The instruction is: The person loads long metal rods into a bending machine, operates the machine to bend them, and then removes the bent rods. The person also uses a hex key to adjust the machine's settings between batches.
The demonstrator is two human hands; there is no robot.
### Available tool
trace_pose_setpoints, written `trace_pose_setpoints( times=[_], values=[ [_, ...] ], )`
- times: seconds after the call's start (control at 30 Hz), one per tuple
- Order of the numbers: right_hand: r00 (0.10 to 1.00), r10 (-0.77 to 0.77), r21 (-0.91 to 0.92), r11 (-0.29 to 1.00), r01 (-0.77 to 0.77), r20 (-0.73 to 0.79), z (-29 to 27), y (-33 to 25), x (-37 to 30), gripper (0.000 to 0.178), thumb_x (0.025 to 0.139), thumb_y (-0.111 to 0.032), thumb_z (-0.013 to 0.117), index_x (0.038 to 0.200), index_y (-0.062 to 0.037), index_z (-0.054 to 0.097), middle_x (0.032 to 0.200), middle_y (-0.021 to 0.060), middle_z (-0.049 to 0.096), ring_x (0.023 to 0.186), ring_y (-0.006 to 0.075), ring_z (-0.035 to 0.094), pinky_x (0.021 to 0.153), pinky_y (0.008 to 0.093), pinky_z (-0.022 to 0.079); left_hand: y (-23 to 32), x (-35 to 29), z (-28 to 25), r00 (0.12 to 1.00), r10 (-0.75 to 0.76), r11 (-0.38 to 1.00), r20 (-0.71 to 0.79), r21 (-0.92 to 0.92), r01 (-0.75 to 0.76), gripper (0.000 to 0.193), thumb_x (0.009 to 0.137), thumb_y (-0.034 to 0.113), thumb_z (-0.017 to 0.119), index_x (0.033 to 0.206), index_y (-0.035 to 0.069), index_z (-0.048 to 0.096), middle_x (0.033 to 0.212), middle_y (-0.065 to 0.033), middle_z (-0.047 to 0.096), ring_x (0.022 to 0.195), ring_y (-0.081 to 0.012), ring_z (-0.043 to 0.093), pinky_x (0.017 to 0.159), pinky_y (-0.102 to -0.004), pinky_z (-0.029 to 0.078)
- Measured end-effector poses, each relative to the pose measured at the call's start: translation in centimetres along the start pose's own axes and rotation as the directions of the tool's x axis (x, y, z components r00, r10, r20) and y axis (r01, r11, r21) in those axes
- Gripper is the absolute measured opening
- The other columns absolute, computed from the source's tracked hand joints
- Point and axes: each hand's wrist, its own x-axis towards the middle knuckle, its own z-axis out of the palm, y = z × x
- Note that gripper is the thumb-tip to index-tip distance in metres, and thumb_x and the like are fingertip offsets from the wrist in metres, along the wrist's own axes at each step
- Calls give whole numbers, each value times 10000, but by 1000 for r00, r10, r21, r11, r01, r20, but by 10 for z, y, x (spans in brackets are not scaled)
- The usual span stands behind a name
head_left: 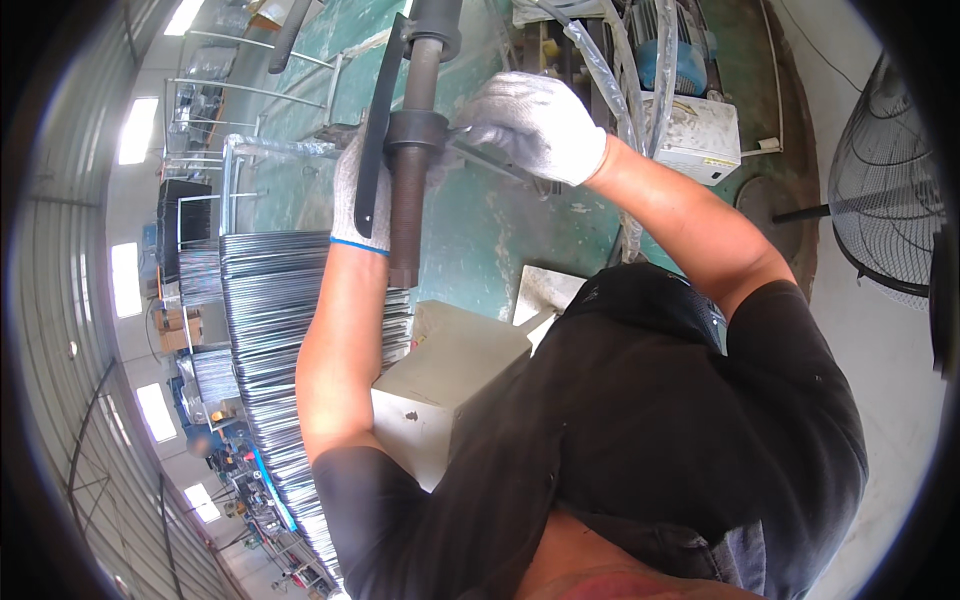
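Note:
A dark machine shaft with a thick collar runs down from the top of the view, its lower part brownish and threaded-looking. Beside it, on the left, lies a flat black bar with a small hole near its lower end. My left hand, in a pale knitted glove with a blue cuff, reaches up behind the bar and shaft, which hide its fingers. To the right of the collar, my right hand, gloved alike, has its fingers bent and pressed together close to the collar. What they grip is too small to make out.
A long stack of shiny metal rods or tubes lies at the left. Below the shaft stands a pale metal box. Plastic-wrapped hoses, a blue motor and a white box are at the upper right. A caged fan stands far right.

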Motion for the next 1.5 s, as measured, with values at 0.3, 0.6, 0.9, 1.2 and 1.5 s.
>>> trace_pose_setpoints(
  times=[0.3,0.6,0.9,1.2,1.5],
  values=[
    [924,-293,-97,941,324,246,-18,29,19,352,793,-84,697,1135,-114,775,1131,118,744,1074,355,681,952,471,544,-4,3,-7,1000,-1,1000,2,-7,1,498,1136,415,527,1360,-29,538,1144,-203,704,890,-283,773,696,-366,694],
    [945,-297,-69,949,308,135,-9,21,15,348,734,-23,727,1071,-96,781,1018,105,774,909,350,734,798,451,595,-2,10,-15,1000,-14,997,28,74,12,485,1131,403,532,1358,-25,536,1127,-210,711,869,-279,775,676,-367,691],
    [991,128,-91,988,-124,34,15,36,-24,233,908,-226,768,1082,-74,737,954,139,725,929,385,698,834,470,557,1,-1,-1,995,74,991,-68,113,-66,463,1140,373,511,1275,-65,581,1080,-215,722,816,-267,768,630,-341,663],
    [887,444,-160,873,-460,-127,34,0,-41,163,983,-229,669,949,-70,677,862,199,683,865,458,674,777,539,529,-8,13,-14,995,97,993,-1,65,-97,410,1152,296,481,1275,-81,583,1055,-208,722,809,-262,764,644,-335,653],
    [831,553,56,833,-551,-55,29,-18,-49,261,1062,-273,627,965,-43,700,835,230,679,815,466,684,731,493,547,15,-6,8,1000,-24,978,5,206,23,436,1162,330,464,1313,-46,623,1017,-160,755,855,-231,774,657,-328,633]
  ],
)
